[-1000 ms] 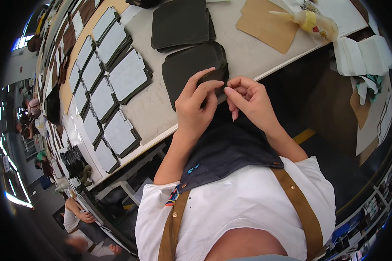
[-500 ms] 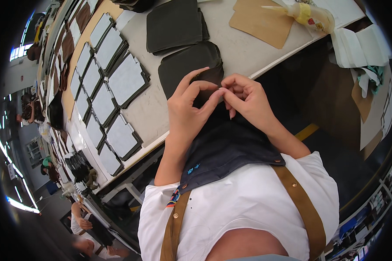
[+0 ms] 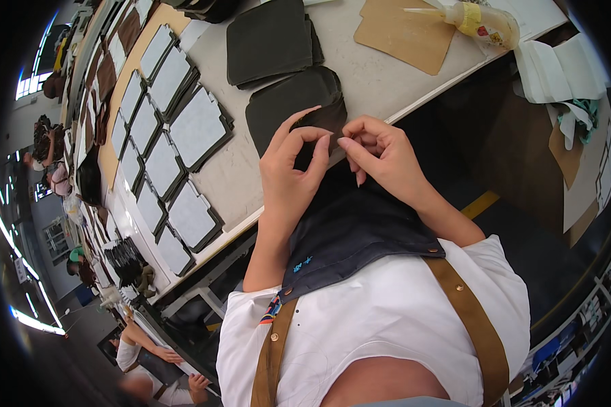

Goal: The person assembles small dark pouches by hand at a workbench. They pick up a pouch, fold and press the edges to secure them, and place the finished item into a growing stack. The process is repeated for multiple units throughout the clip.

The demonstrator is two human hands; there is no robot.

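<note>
My left hand (image 3: 290,161) is over the near edge of a stack of dark panels (image 3: 285,102) on the table. Its thumb and index tips meet in a ring, while another finger reaches over the stack. Close to its right, my right hand (image 3: 383,147) is pinched, thumb against index finger, the other fingers curled in. Whatever either pinch holds is too small or hidden to make out. A dark brown surface at the stack's near right corner shows behind the fingers. Just beyond lies a second stack of dark panels (image 3: 268,44).
Rows of light grey panels with dark edges (image 3: 195,129) cover the table's left side. Tan sheets (image 3: 404,37) and a yellowish nozzle bottle (image 3: 485,26) lie at the far right. White folded material (image 3: 560,71) hangs beyond the table edge. Another person (image 3: 146,356) works at lower left.
My hands were touching at the fingertips and are now slightly apart; the left has drawn a little left. The person at lower left has shifted their arms.
</note>
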